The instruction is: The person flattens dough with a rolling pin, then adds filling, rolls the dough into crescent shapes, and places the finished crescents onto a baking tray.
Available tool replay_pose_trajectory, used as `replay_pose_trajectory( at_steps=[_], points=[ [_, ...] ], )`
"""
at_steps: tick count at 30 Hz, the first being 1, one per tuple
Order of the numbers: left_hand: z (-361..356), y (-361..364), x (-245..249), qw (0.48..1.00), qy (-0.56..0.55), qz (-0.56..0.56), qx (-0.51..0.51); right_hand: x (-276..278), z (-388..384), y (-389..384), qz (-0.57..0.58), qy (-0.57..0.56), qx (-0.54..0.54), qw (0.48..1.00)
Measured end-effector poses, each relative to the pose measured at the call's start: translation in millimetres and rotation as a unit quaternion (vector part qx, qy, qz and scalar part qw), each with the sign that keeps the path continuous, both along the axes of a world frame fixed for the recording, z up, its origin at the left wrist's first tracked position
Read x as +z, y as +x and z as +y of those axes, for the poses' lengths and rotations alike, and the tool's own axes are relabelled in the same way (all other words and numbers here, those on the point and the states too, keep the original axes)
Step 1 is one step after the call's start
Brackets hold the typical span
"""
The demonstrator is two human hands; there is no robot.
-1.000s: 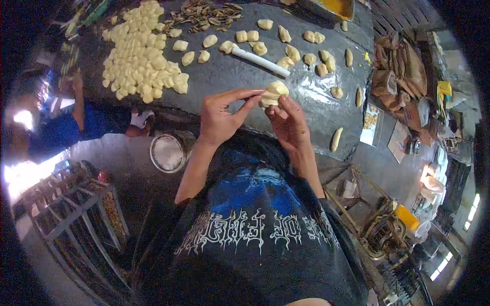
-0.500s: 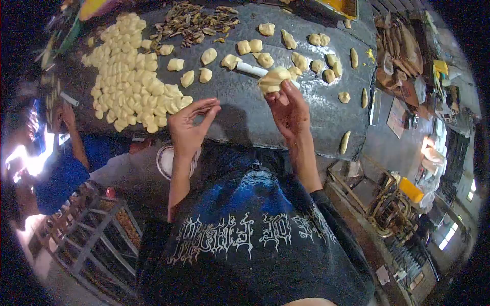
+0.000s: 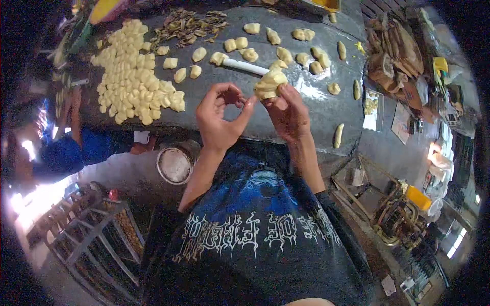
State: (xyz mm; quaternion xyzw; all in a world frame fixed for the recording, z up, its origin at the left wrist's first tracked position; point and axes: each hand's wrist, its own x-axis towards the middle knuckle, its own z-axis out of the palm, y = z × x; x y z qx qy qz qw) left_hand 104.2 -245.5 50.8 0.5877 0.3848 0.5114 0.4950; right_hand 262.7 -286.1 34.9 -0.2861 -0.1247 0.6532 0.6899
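Pale dough lump [image 3: 269,84] sits pinched in the right hand [image 3: 288,109] fingers, above the dark grey stone desk [image 3: 214,86]. The left hand [image 3: 219,117] curls loose and empty, thumb just beside it. Pinched unevenly, the soft lump could tear or drop. Just beyond lies a white cylindrical rolling pin [image 3: 245,66], with a heap of pale dough pieces [image 3: 135,76] farther left.

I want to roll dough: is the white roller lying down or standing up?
Lying down: the roller rests on its side on the table, between dough pieces.
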Motion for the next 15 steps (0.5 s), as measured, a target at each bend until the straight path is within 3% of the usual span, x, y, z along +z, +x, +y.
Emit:
replay_pose_trajectory(
  at_steps=[9, 12, 15],
  points=[
    [-54.8, 40.3, 28.6, 0.995, 0.003, 0.092, -0.029, 11.6, -57.6, 40.0, -0.023, -0.011, 0.003, 1.0],
    [-64.8, 42.9, 28.8, 0.996, -0.043, 0.002, -0.079, 5.3, -68.2, 59.6, -0.03, -0.01, -0.009, 0.999],
    [-72.3, 38.9, 18.8, 0.997, -0.056, 0.026, -0.049, 13.3, -73.7, 67.7, 0.004, -0.003, -0.052, 0.999]
  ],
)
